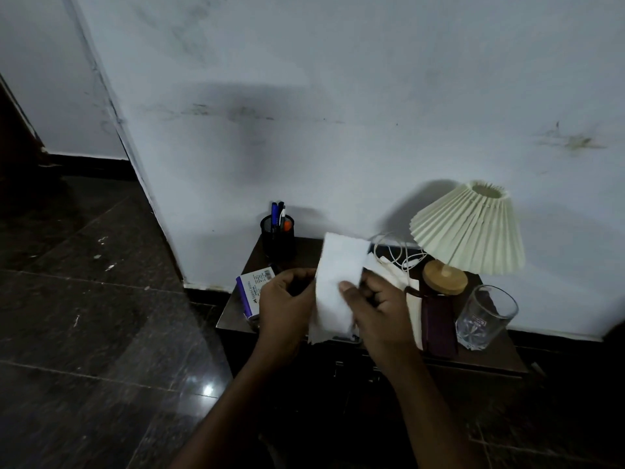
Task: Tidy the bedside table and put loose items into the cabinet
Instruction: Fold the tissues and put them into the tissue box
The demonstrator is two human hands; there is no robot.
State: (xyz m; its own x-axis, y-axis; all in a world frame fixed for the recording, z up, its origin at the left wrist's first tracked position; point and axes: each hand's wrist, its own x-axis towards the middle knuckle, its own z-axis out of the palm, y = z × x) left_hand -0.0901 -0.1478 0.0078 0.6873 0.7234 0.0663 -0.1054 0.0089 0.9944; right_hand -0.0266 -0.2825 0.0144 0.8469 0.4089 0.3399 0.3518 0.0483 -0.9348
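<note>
The person's left hand (285,301) and right hand (380,311) are bare. Both arms (422,394) are bare too, from the wrists all the way to the near edge of the view. The arms look long and slim. The right thumb (348,289) has a short nail.

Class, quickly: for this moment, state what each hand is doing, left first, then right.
Left hand: grips the left edge of the white paper sheet.
Right hand: pinches the same sheet's right edge, thumb on top.
</note>
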